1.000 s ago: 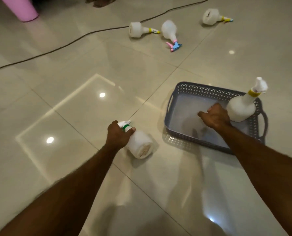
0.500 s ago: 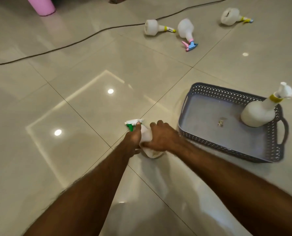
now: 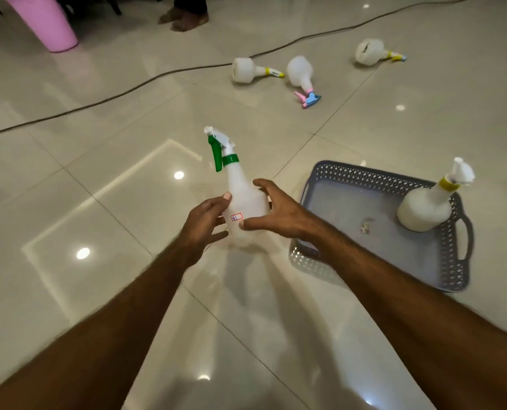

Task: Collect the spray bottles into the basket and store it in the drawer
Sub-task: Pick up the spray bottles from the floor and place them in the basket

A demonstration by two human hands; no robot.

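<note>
Two hands, the left hand and right hand, clasp the upright green-trigger spray bottle between them above the floor, the grey basket just right of the grip holding another bottle.

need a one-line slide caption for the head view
Both hands, left hand and right hand, hold the green-trigger spray bottle upright beside the basket, which holds one bottle; three bottles lie on the floor beyond.
</note>
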